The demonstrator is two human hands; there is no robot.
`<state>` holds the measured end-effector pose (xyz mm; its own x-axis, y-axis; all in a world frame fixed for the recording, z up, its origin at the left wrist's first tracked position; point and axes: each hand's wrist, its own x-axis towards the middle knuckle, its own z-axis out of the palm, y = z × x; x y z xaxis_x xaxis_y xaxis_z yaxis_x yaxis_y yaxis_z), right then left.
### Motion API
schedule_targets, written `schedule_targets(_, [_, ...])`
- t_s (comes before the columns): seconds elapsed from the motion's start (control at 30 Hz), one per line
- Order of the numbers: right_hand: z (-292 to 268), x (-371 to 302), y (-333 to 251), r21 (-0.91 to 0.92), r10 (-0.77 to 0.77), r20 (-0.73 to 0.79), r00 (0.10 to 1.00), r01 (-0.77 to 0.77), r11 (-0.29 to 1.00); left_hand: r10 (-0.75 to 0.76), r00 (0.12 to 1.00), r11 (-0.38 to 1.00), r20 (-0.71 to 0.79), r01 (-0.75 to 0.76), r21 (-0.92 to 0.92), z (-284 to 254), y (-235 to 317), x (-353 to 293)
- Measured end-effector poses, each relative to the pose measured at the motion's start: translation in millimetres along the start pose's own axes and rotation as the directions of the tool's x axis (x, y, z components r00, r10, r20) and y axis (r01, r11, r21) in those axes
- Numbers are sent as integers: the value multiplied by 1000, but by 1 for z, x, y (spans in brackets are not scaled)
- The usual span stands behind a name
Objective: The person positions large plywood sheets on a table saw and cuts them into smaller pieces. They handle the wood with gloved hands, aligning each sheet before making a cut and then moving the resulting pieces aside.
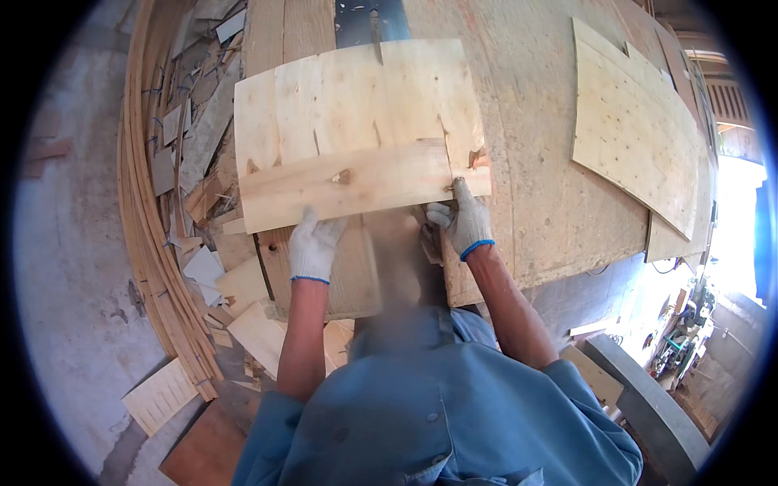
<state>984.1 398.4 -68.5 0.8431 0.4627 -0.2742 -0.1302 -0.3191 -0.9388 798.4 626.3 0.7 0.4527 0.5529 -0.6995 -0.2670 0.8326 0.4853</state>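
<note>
A pale plywood panel (361, 101) with knots and dark cracks lies over the workbench in front of me. Along its near side runs a smoother wood strip (381, 172); whether it is a separate piece I cannot tell. My left hand (314, 249), in a white knit glove with a blue cuff, is closed at the near edge, left of the middle, slightly blurred. Near the right corner, my right hand (465, 220), gloved alike, grips the same edge with its thumb on top and fingers curled below. Beside the right thumb the panel has a broken, reddish patch.
The wooden workbench (527, 186) has a dark metal strip (371, 23) at its far side. Another plywood sheet (636, 130) lies on the right. Long bundled wood strips (136, 174) and scrap pieces (207, 134) fill the left. A grey metal beam (648, 405) stands lower right.
</note>
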Motion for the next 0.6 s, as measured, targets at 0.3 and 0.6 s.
schedule_targets(0.3, [0, 26, 1, 123, 18, 45, 999, -23, 992, -9, 999, 999, 36, 11, -48, 6, 5, 22])
schedule_targets(0.6, [9, 56, -20, 337, 73, 14, 997, -74, 938, 43, 998, 999, 46, -42, -21, 31, 16, 45])
